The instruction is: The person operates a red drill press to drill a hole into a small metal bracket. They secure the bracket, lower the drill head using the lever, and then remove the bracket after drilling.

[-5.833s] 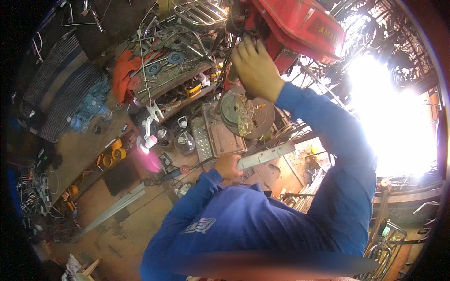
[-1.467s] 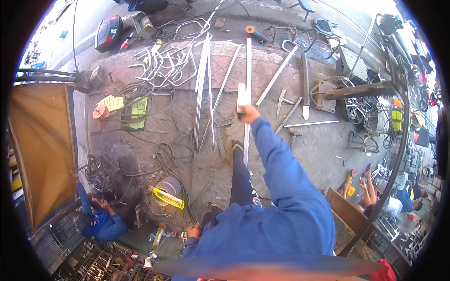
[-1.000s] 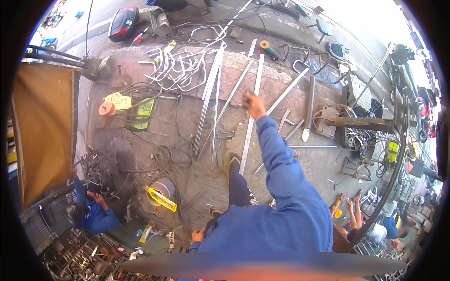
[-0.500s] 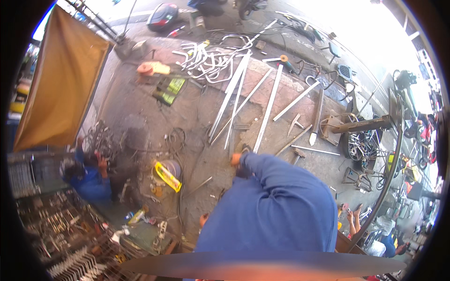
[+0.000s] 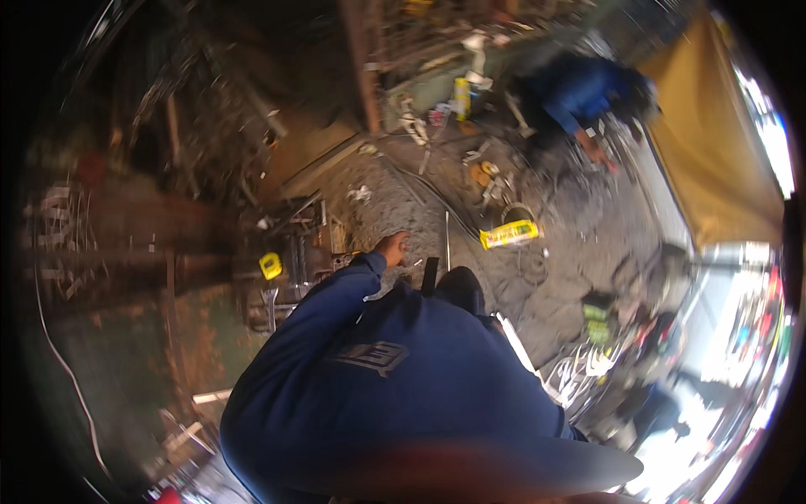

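My left hand (image 5: 393,248) reaches out past the end of its dark blue sleeve, low over the dirty ground. Its blurred fingers look loosely apart, with nothing visible in them. Closest on its left is a cluttered metal work stand (image 5: 315,244); a yellow tape measure (image 5: 270,265) lies at the stand's far left side. A thin metal rod (image 5: 447,244) is on the ground to the right of the hand. My right hand is hidden behind my body. Beside my right side, a white metal tube (image 5: 516,343) shows in part.
A yellow packet (image 5: 510,234) lies at a round bucket. At the upper right a co-worker in blue (image 5: 579,92) bends low beside a tan canvas sheet (image 5: 714,126). Bent white tubes (image 5: 579,374) are heaped at lower right. A rusty green panel (image 5: 210,336) stands left. Cables cross the ground.
I have turned to the left: the canvas and co-worker have shifted from the left side to the right. My right hand has gone out of view, and my left hand now shows farther out.
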A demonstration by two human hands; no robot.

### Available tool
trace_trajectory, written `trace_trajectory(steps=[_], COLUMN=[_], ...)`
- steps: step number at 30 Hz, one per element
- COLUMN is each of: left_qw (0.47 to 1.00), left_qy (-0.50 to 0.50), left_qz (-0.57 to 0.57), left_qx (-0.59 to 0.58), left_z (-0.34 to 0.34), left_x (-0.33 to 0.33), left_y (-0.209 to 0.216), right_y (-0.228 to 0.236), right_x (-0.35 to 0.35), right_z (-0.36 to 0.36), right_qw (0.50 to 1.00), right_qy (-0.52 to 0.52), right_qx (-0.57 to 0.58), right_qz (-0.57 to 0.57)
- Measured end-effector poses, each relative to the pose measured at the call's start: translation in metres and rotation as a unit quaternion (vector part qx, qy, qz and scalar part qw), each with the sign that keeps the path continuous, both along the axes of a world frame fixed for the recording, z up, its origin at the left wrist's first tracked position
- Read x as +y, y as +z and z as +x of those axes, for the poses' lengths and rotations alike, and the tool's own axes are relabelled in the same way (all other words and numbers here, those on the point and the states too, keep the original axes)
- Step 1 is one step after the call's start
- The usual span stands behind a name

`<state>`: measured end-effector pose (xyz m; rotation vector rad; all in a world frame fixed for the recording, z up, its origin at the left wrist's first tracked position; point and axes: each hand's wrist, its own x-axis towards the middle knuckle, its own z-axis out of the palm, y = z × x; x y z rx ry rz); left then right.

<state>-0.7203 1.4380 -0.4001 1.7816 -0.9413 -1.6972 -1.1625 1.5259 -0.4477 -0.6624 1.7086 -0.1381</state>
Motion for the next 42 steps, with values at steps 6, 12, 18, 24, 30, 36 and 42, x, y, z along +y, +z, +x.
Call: trace_trajectory(steps=[6, 12, 18, 24, 30, 36, 42], left_qw=[0.967, 0.989, 0.980, 0.965, 0.950, 0.960, 0.938], left_qy=[-0.070, -0.124, 0.021, 0.169, 0.188, 0.267, 0.341], left_qz=[-0.171, 0.009, 0.025, -0.023, -0.138, -0.069, -0.067], left_qx=[-0.178, -0.081, -0.197, -0.198, -0.206, 0.048, 0.008], left_z=[0.032, 0.095, 0.144, 0.261, 0.400, 0.520, 0.610], left_x=[0.001, -0.001, -0.068, -0.204, -0.317, -0.326, -0.345], left_y=[-0.029, -0.050, 0.006, 0.026, 0.030, 0.129, 0.181], right_y=[0.022, 0.031, 0.076, 0.078, 0.014, -0.062, -0.063], right_x=[-0.155, -0.349, -0.484, -0.571, -0.675, -0.764, -0.809], right_z=[0.034, 0.173, 0.423, 0.689, 0.874, 0.844, 0.812], right_qw=[0.992, 0.983, 0.848, 0.644, 0.514, 0.755, 0.653], right_qy=[0.085, 0.167, 0.509, 0.692, 0.739, 0.624, 0.707], right_qx=[-0.020, -0.028, -0.123, -0.187, -0.100, 0.038, 0.143], right_qz=[0.092, 0.064, -0.086, -0.268, -0.424, -0.199, -0.231])
